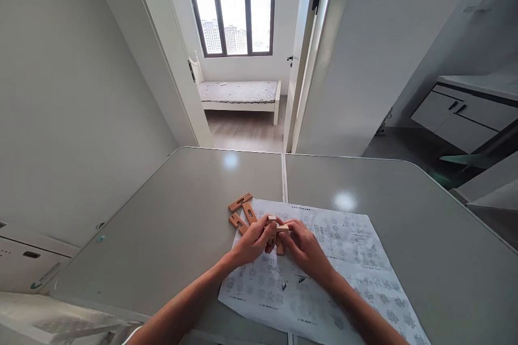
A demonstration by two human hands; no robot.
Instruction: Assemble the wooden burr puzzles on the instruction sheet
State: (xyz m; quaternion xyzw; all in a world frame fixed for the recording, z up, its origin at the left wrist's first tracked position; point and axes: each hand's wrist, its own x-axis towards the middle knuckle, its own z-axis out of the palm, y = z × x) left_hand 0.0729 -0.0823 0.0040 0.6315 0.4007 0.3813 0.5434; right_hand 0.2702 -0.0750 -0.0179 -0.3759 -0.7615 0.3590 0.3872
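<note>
Both hands meet around a small cluster of interlocking wooden puzzle pieces (280,248) above a printed sheet (335,280). My left hand (254,241) is closed on the cluster's left side, thumb across its front. From the right, my right hand (304,245) pinches a light wooden piece (282,229) that sticks out sideways. One piece points down between the hands. Fingers hide much of the joint. Just beyond my left hand lie three loose notched wooden pieces (240,201), partly at the sheet's upper left edge.
The grey table (162,237) has a seam (284,178) down its middle. Printed puzzle diagrams cover the creased sheet. Past the far edge, a doorway shows a bed (243,91) under a window (232,8). A white cabinet (465,113) stands at right.
</note>
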